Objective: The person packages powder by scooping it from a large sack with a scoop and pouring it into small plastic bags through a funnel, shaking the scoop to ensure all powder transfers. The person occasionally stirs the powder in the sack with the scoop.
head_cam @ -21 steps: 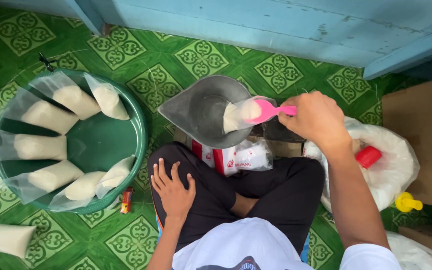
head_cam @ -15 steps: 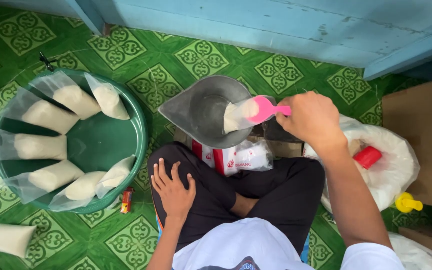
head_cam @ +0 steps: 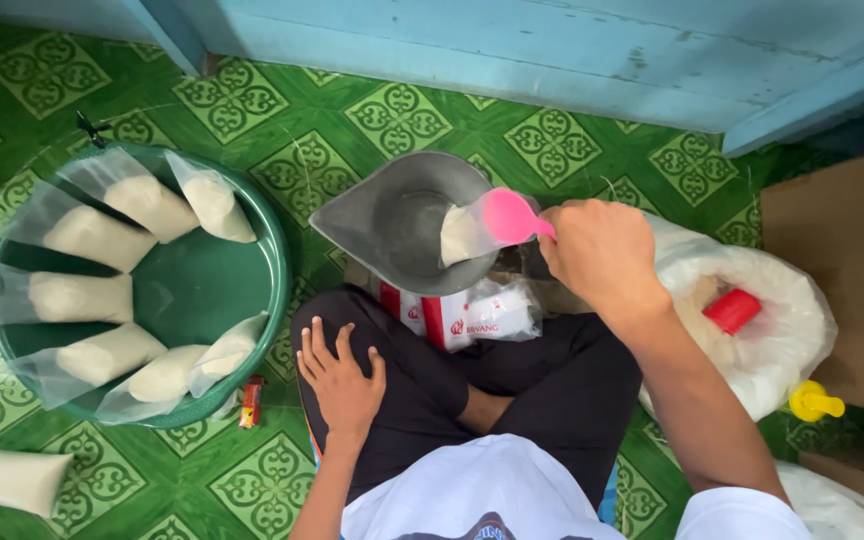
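A pink scoop (head_cam: pixel 510 215) tips over a clear bag of white grain (head_cam: pixel 464 234) resting in a grey scale pan (head_cam: pixel 392 215), the right hand (head_cam: pixel 600 252) at three o'clock of it, fingers clamped on the handle. The left hand (head_cam: pixel 340 378) lies flat on a knee, fingers spread. At nine o'clock, a green basin (head_cam: pixel 202 290) holds filled bags; a large white sack (head_cam: pixel 782 340) sits at four o'clock.
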